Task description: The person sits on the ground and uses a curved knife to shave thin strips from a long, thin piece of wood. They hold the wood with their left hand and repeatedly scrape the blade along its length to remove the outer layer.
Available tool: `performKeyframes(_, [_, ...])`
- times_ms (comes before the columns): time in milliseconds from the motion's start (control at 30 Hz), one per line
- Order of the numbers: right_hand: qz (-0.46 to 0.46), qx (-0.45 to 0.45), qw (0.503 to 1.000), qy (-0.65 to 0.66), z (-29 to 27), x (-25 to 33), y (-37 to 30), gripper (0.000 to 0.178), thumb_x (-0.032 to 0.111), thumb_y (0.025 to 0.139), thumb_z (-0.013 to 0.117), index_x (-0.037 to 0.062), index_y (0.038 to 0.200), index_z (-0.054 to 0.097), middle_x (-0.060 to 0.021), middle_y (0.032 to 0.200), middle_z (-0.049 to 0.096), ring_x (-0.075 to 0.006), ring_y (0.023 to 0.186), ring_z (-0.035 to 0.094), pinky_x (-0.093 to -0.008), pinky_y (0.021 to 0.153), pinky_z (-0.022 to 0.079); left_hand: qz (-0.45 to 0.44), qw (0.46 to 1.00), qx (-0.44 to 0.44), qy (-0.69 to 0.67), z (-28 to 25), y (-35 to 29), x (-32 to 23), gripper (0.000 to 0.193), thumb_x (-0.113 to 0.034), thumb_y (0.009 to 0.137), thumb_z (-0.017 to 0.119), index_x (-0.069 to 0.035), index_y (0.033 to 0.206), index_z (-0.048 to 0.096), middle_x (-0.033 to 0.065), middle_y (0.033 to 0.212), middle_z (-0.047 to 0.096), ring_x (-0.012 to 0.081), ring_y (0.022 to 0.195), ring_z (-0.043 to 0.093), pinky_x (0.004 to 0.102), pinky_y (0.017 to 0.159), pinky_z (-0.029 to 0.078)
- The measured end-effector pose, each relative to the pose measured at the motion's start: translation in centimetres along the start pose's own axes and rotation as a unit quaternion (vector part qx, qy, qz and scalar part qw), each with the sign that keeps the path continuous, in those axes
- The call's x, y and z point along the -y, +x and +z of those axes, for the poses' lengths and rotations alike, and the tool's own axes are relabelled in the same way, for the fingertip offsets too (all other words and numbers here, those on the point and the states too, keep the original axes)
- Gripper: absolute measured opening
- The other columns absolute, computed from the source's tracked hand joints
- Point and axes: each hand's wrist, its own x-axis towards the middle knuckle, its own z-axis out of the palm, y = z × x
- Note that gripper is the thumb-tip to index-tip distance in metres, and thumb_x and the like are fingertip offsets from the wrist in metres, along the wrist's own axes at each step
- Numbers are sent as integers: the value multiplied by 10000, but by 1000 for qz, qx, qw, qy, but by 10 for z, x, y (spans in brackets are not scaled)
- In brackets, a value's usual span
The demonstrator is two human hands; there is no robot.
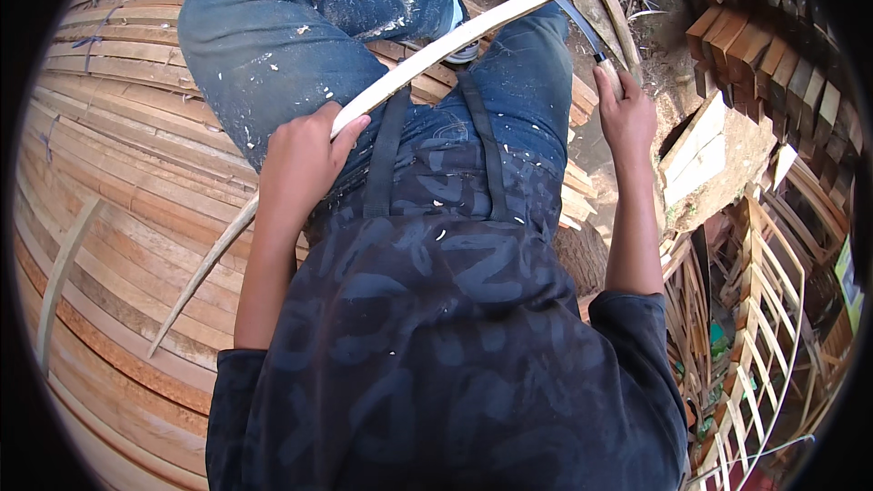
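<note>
A long, pale wooden strip [436, 53] lies slantwise across my lap, its far end up at the top right and its tail passing behind my left forearm. My left hand [307, 150] is closed around it near my thigh. In my right hand [627, 118] is the light wooden handle of a sickle with a dark collar. The sickle's curved blade [576, 18] reaches up and left to the strip, and its tip meets the strip's lower edge above my right leg. Whether the edge bites into the wood cannot be seen.
Stacked planks [127, 159] fill the left side and lie under me. At upper right stands a pile of cut timber [750, 45]. A slatted wooden frame [750, 336] and loose strips are at lower right. Shavings dot my jeans [264, 45] and the ground.
</note>
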Motion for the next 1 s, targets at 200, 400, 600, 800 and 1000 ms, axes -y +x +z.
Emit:
performKeyframes(200, [-179, 18, 975, 133, 23, 83, -41, 367, 467, 857, 601, 114, 944, 650, -179, 596, 614, -365, 591, 635, -445, 537, 496, -14, 1000, 15, -20, 0, 2, 1, 364, -324, 919, 566, 23, 815, 599, 246, 650, 569, 438, 662, 585, 449, 574, 444])
performKeyframes(400, [-55, -12, 998, 41, 40, 29, -16, 395, 512, 858, 578, 138, 974, 629, -171, 637, 632, -377, 631, 639, -436, 543, 497, -5, 998, 29, -63, -4, 4, 2, 365, -306, 921, 566, 49, 841, 596, 256, 668, 550, 435, 656, 554, 418, 584, 436])
performKeyframes(600, [-80, 8, 997, 18, 26, 7, -6, 379, 472, 881, 566, 111, 982, 624, -202, 662, 634, -403, 654, 634, -464, 578, 499, -19, 992, 85, -88, -8, 7, 4, 356, -285, 930, 561, 65, 876, 595, 188, 601, 494, 278, 545, 444, 367, 567, 408])
performKeyframes(800, [-184, 25, 969, 162, 24, 45, -46, 321, 315, 868, 623, 49, 1041, 581, -195, 856, 650, -382, 776, 630, -442, 674, 493, 5, 965, 189, -182, -8, 14, -10, 366, -283, 946, 545, 79, 905, 573, 93, 641, 489, 120, 653, 422, 326, 614, 413])
performKeyframes(1000, [-37, 83, 987, 134, 23, 22, -68, 385, 432, 874, 592, 50, 912, 607, -200, 657, 621, -386, 656, 630, -448, 591, 489, 51, 966, 166, -190, 23, 17, -25, 419, -327, 933, 552, 76, 824, 586, 252, 655, 547, 386, 587, 521, 410, 600, 430])
